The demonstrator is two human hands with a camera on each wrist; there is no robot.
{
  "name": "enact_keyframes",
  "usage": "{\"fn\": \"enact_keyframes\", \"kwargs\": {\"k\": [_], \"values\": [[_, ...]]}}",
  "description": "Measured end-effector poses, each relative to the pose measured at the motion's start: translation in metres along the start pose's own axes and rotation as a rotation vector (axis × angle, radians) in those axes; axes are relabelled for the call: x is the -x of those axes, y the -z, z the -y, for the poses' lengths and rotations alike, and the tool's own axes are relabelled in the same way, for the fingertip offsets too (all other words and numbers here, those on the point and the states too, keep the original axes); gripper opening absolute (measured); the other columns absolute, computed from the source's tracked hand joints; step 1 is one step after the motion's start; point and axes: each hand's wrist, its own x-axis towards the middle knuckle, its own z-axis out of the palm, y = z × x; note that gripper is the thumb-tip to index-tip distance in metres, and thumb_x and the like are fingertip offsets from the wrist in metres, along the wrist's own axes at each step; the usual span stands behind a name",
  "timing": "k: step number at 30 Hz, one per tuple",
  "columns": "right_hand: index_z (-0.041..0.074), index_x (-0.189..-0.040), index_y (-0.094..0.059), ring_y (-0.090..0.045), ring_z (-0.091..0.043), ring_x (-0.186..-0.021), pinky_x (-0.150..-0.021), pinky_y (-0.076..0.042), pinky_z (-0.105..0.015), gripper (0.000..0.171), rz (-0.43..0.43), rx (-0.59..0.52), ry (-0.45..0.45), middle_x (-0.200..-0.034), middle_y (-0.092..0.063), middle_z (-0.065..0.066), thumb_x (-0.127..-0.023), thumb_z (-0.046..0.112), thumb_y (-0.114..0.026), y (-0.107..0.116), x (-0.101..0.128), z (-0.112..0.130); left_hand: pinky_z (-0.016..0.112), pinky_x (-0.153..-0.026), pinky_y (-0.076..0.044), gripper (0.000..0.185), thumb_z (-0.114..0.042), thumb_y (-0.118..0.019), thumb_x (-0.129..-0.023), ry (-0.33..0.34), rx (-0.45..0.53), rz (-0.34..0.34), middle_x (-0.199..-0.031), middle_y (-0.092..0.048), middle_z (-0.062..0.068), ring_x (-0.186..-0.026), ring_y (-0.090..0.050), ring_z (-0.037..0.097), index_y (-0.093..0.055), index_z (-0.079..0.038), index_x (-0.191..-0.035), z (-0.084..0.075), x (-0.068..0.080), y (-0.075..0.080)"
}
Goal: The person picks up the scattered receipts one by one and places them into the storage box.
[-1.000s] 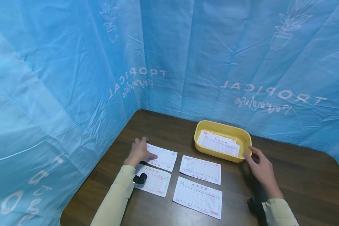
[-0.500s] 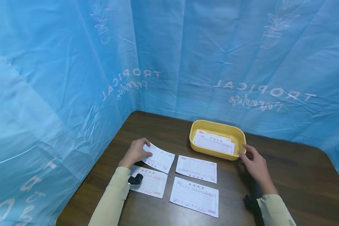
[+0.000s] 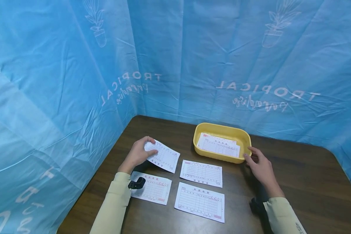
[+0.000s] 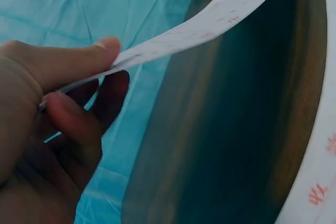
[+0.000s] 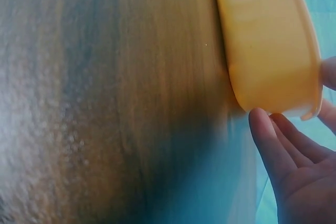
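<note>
My left hand (image 3: pixel 137 153) pinches one edge of a white printed receipt slip (image 3: pixel 164 159) between thumb and fingers. The slip is raised off the table and bends; in the left wrist view it appears nearly edge-on as a curved sheet (image 4: pixel 194 31). At the right end of a yellow plastic basket (image 3: pixel 219 156), my right hand (image 3: pixel 263 167) holds the corner, thumb on the near side and fingers round the end. Against the basket's wall (image 5: pixel 273 40), the right wrist view shows the thumb (image 5: pixel 268 135) at the corner. Overlapping receipt slips (image 3: pixel 217 145) lie inside the basket.
Three more slips lie flat on the dark wooden table (image 3: pixel 152 217): one near left (image 3: pixel 152 188), one in the middle (image 3: pixel 201 173), one at the front (image 3: pixel 199 202). A blue printed curtain (image 3: pixel 175 65) hangs along the table's left and back edges.
My left hand has lifted the far-left slip from the table, uncovering more of the slip in front of it. The right hand stays at the basket; the head view has shifted slightly.
</note>
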Motion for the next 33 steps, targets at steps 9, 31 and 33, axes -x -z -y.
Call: {"fn": "enact_keyframes", "kwargs": {"k": [9, 31, 33], "values": [[0.008, -0.147, -0.035, -0.056, -0.039, -0.111, -0.086, -0.05, -0.053, 0.065, -0.012, -0.007, 0.02, -0.134, -0.046, -0.028, -0.098, 0.048, -0.048, 0.003, -0.001, -0.006, 0.034, -0.072, -0.052, 0.035, -0.017, -0.08, -0.08, -0.105, 0.091, -0.085, -0.111, -0.061, 0.006, -0.087, -0.058, 0.022, -0.06, -0.015, -0.109, -0.018, -0.008, -0.006], [0.009, -0.145, -0.038, -0.054, -0.039, -0.114, -0.089, -0.048, -0.054, 0.068, -0.012, -0.009, 0.006, -0.134, -0.047, -0.027, -0.095, 0.053, -0.05, 0.002, 0.0, -0.004, 0.031, -0.063, -0.052, 0.032, -0.013, -0.08, -0.079, -0.244, 0.26, -0.121, -0.104, -0.062, 0.004, -0.077, -0.06, 0.019, -0.06, -0.014, -0.104, -0.077, -0.043, -0.048], [0.008, -0.145, -0.038, -0.051, -0.04, -0.117, -0.09, -0.046, -0.055, 0.067, -0.008, -0.007, 0.008, -0.134, -0.047, -0.027, -0.095, 0.052, -0.051, 0.001, 0.001, -0.002, 0.03, -0.062, -0.053, 0.032, -0.012, -0.08, -0.08, -0.244, 0.277, -0.12, -0.103, -0.061, 0.004, -0.076, -0.061, 0.019, -0.06, -0.014, -0.104, -0.079, -0.047, -0.052]]}}
